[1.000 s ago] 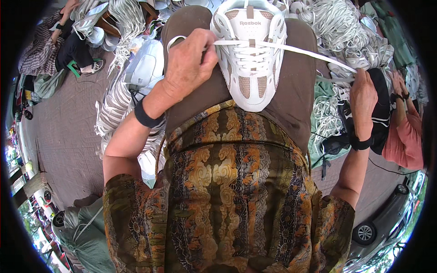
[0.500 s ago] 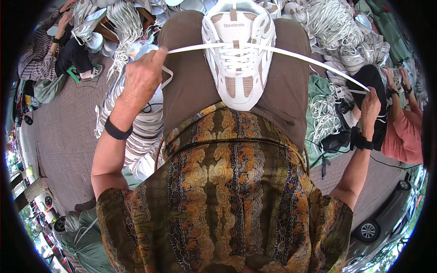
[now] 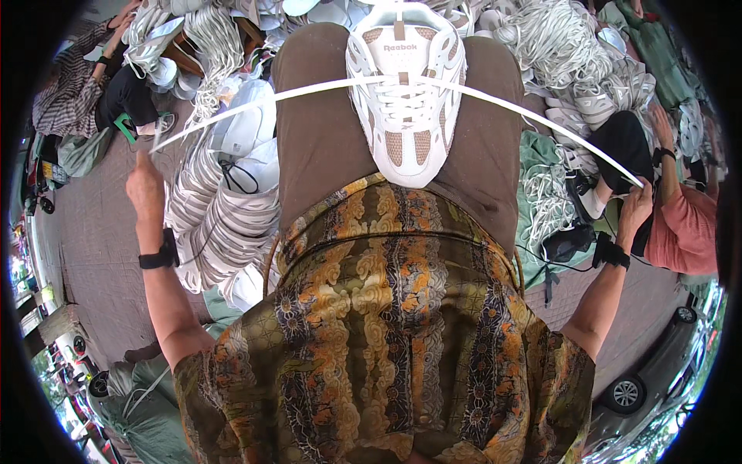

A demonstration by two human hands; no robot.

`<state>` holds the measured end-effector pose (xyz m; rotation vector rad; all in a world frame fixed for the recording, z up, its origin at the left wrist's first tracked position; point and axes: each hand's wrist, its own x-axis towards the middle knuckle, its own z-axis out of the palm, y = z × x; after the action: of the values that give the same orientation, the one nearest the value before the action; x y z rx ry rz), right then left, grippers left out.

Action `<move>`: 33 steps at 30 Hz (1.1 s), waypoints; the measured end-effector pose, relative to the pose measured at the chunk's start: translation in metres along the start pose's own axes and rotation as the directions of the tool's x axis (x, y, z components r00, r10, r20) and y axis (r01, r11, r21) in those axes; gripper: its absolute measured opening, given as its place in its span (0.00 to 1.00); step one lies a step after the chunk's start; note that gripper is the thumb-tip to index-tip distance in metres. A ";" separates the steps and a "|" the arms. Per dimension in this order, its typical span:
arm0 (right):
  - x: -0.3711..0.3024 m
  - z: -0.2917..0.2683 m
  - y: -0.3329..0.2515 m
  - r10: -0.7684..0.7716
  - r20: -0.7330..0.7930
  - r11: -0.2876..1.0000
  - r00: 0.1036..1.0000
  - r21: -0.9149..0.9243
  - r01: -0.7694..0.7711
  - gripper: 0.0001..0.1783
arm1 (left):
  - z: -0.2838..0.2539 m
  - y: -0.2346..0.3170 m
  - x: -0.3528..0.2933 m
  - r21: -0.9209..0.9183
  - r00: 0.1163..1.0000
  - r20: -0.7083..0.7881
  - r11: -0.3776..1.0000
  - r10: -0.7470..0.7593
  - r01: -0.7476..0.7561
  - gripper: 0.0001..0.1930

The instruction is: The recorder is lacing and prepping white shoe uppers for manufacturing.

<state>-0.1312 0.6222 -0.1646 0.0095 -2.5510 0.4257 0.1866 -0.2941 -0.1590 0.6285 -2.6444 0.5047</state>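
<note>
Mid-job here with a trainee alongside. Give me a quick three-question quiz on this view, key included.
1. Multiple choice: what colour are the trousers beside the sneaker? A red; B brown; C blue.

2. True or false: the left hand and right hand hold the white lace out to opposite sides of the sneaker.

3. Fill in: the sneaker's toe points ____ the person's patterned shirt.

Key: 1 B; 2 true; 3 toward.

left grip (image 3: 145, 188) farther out | white lace (image 3: 317, 89) longer leftward | (right grip (image 3: 636, 206) slightly outward)
</note>
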 end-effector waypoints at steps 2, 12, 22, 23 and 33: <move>-0.011 -0.004 0.026 0.042 -0.025 0.992 0.999 0.120 -0.039 0.13 | 0.012 -0.019 -0.006 -0.023 1.000 -0.007 1.000 -0.015 0.015 0.05; -0.036 -0.010 0.019 0.293 0.018 0.804 0.956 0.537 -0.256 0.11 | 0.061 -0.114 -0.044 -0.008 0.970 0.099 0.975 -0.221 0.223 0.11; -0.056 0.014 -0.329 -0.375 0.423 0.489 0.825 0.846 -0.212 0.04 | 0.044 -0.045 -0.022 -0.499 0.924 0.166 0.779 -0.344 0.380 0.09; -0.055 0.022 -0.349 -0.453 0.378 0.480 0.807 0.867 -0.137 0.03 | 0.027 -0.016 -0.011 -0.668 0.929 0.155 0.657 -0.337 0.350 0.09; -0.058 0.076 -0.381 -0.582 0.075 0.579 0.810 0.737 0.348 0.01 | -0.090 0.253 0.046 -0.974 0.990 -0.124 0.183 0.065 -0.134 0.07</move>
<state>-0.0853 0.2330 -0.1417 1.1096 -2.3581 1.2185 0.0495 -0.0605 -0.1250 -0.0351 -2.2452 -1.1721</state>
